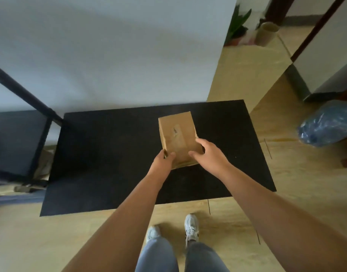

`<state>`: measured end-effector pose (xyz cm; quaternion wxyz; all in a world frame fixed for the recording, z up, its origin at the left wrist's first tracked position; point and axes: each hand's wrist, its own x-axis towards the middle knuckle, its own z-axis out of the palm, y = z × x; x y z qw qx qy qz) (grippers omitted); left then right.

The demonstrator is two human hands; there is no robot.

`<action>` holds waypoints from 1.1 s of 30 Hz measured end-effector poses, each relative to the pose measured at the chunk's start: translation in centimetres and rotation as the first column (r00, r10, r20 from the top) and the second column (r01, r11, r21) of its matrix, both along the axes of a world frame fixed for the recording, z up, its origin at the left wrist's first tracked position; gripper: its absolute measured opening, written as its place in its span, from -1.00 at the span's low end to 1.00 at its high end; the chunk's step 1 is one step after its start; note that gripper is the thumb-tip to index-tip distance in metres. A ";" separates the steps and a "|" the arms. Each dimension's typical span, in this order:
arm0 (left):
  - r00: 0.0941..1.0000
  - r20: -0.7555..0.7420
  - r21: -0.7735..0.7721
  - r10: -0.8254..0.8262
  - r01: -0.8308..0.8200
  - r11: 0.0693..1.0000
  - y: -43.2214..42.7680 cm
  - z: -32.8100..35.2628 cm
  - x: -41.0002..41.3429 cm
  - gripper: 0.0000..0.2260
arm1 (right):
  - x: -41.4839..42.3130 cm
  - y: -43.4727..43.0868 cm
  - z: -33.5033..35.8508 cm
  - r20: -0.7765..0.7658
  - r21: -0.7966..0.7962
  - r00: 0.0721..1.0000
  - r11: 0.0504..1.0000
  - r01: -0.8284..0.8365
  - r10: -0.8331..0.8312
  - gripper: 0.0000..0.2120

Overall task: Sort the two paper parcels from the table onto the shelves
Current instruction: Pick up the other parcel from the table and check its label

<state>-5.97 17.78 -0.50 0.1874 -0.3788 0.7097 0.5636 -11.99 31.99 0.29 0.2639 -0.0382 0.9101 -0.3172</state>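
Note:
A brown paper parcel [177, 134] with a torn label patch lies on the black table [110, 154], right of the middle. My left hand [163, 160] grips its near left corner, thumb on top. My right hand [207, 152] holds its near right edge, fingers curled round the side. Only this one parcel is in view. The dark shelf unit [17, 142] stands to the left of the table, with a black metal post [23, 91] rising along it.
A white wall runs behind the table. A blue plastic bag [325, 126] sits on something at the right. A potted plant [238, 26] and a cardboard tube [266, 33] stand at the far right corner. My feet stand on the wooden floor [51, 242] before the table.

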 end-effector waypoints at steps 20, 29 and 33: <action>0.908 -0.293 -0.237 0.300 -0.373 0.897 -2.2 1.0 2.2 -0.72 | 1.0 -3.4 -1.7 0.276 -0.269 0.961 0.959 0.084 -0.007 -0.52; 0.898 -0.289 -0.173 0.333 -0.391 0.904 -2.0 -0.4 2.5 -0.66 | 1.4 -2.4 -1.5 0.103 -0.293 0.980 0.936 0.193 -0.170 -0.54; 0.919 -0.186 -0.084 0.346 -0.366 0.927 -2.1 -1.2 2.2 -0.76 | 1.8 -2.4 -1.7 0.048 -0.231 0.995 0.969 0.092 -0.083 -0.49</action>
